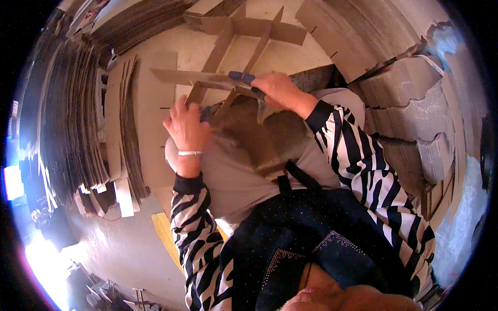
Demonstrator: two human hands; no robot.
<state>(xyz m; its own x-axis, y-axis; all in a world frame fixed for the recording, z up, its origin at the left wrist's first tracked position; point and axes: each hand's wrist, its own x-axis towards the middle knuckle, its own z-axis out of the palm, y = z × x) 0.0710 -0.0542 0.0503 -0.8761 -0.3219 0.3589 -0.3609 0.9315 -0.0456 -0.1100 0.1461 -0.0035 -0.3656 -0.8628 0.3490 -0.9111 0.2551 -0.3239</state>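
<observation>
A cardboard divider grid (pixel 223 46) of slotted, crossing strips stands over the pale work surface, its near end in front of me. My right hand (pixel 282 90) reaches in from the right, with dark coverings on its fingertips. Thumb and finger close around the near cardboard strip (pixel 223 86). On the left, my left hand (pixel 188 124) is beside the same end of the grid. Its fingers are bent and slightly blurred, and a dark covering shows at one tip; its grip is unclear. More brown cardboard (pixel 251 137) lies below the hands, over my lap.
Flat cardboard sheets stand in a tall stack (pixel 67 119) at the left, with a smaller bundle (pixel 124 119) nearer. Further stacks (pixel 358 36) fill the far right. Torn-edged cardboard piles (pixel 399 103) rise close to my right arm. A yellow strip (pixel 167 241) lies at lower left.
</observation>
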